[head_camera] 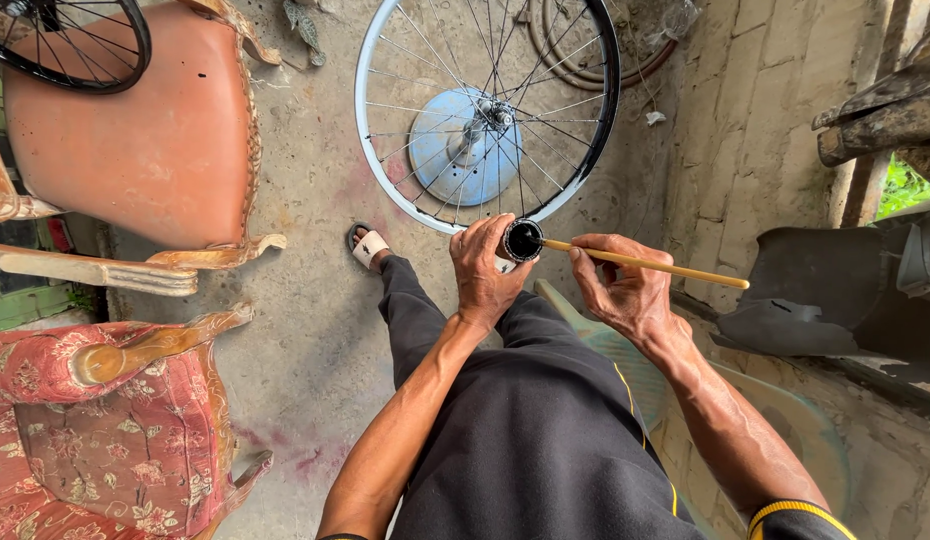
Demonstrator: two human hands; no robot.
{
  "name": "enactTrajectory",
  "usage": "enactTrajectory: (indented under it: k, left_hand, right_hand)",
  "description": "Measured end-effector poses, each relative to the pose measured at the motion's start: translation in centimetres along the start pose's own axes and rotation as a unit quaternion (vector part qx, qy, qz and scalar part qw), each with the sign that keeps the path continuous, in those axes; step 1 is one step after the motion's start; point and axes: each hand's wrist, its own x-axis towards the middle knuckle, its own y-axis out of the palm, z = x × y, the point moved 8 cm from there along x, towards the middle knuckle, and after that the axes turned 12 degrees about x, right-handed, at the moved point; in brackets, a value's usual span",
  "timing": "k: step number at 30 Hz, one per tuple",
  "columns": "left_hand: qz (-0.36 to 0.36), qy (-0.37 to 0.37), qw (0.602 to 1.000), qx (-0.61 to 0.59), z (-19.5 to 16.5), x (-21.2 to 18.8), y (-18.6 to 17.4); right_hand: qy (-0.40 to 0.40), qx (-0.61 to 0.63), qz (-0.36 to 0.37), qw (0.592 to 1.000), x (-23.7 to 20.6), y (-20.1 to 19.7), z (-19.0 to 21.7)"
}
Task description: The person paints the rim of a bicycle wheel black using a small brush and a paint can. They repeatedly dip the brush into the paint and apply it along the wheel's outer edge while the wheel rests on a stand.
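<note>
While the bicycle wheel [488, 112] stands on the floor, the left hand [485, 270] just below its rim has its grip clamped on a small black pot [524, 240]; right of the pot, the right hand [617, 285] pinches a yellow stick [645, 263], its tip touching the pot.

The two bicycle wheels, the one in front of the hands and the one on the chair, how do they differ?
The silver-rimmed wheel shows whole, propped on a pale blue stand on the floor; the black-rimmed wheel is cut off by the frame and lies on the orange chair. The silver one sits by the left hand. Both have bare rims and thin spokes.
</note>
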Motion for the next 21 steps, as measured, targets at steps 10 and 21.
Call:
enactTrajectory:
  k: [10,21]
  left_hand:
    - [-0.006,-0.016,1.000,0.018,0.9,-0.5,1.0]
    - [-0.030,-0.070,0.997,0.008,5.1,-0.2,0.7]
  right_hand:
    - [0.062,0.144,-0.064,0.986,-2.6,-2.0,-4.0]
    - [0.222,0.272,-0.199,0.915,-3.5,-2.3,-16.7]
